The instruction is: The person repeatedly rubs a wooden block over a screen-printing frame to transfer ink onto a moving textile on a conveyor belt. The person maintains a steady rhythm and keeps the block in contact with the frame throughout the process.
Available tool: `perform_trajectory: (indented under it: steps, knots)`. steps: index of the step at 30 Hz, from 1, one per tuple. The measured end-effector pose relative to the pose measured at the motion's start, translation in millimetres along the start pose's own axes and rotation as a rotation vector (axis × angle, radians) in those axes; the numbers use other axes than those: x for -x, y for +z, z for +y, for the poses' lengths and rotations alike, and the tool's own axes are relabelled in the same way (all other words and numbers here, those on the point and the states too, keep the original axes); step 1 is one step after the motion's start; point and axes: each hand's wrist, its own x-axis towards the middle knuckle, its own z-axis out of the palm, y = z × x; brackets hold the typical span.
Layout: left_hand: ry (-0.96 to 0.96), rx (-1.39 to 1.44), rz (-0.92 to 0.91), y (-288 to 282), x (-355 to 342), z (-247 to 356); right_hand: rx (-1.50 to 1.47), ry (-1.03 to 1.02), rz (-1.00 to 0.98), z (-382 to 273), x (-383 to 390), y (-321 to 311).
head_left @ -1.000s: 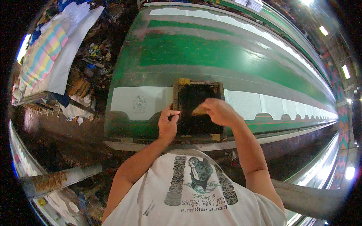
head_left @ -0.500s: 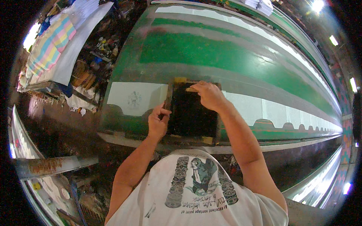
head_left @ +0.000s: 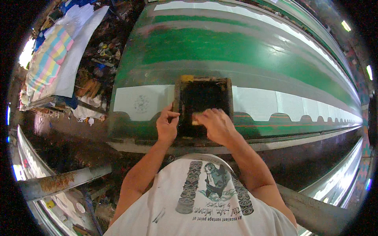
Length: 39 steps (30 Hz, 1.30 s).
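Note:
A dark wooden screen-printing frame [head_left: 231, 94] lies on the long green table, over a row of white fabric pieces. My left hand [head_left: 168, 125] is closed on the frame's left side, thumb and fingers pinching its edge. Inside the frame, toward its near end, my right hand [head_left: 218, 126] grips a small squeegee [head_left: 195, 119] with a pale yellowish handle. Most of the squeegee is hidden by the fingers and the dark screen. Left of the frame lies a white piece [head_left: 125, 99] with a scalloped near edge and a grey printed motif [head_left: 141, 104].
The green table [head_left: 177, 51] stretches far to the right. White scalloped pieces [head_left: 256, 103] continue along its near side, and another white strip [head_left: 189, 5] runs along the far side. At left stands a side table with striped cloth [head_left: 53, 59]. A rusty metal beam [head_left: 59, 181] crosses the lower left.
My right hand has drawn the squeegee from the far end of the frame toward me, near its close end. My left hand keeps its hold on the frame's left side.

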Motion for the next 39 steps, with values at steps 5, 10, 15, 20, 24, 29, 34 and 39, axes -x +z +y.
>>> perform_trajectory:
  steps: [5, 10, 15, 20, 24, 29, 34, 39]
  knots:
    - [0.006, -0.016, -0.013, 4.4, -0.2, 16.8, 0.005, 0.023, 0.017, -28.5, 33.1, 3.8]
    - [0.111, -0.070, -0.023, 5.8, 2.5, 20.2, -0.047, 0.089, -0.048, -51.1, 46.8, 2.9]
    - [0.115, -0.208, -0.048, 3.4, 4.3, 21.8, -0.112, 0.130, 0.067, -50.4, 65.0, -1.5]
    - [0.050, -0.252, -0.045, 8.2, 0.9, 33.3, -0.091, 0.366, 0.359, -23.8, 95.0, 5.8]
    - [0.132, -0.219, -0.044, 8.2, -0.6, 38.9, -0.377, 0.545, 0.440, 8.2, 113.6, 5.3]
    - [0.093, -0.292, 0.014, 68.1, 12.4, 81.6, -0.508, 0.623, 0.470, 57.8, 145.1, -13.3]
    - [0.059, -0.153, -0.017, 161.4, 33.0, 75.8, -0.479, 0.674, 0.509, 120.0, 199.0, -44.6]
    - [0.053, -0.128, -0.017, 245.4, 54.6, 90.4, -0.452, 0.660, 0.537, 184.8, 258.7, -67.0]
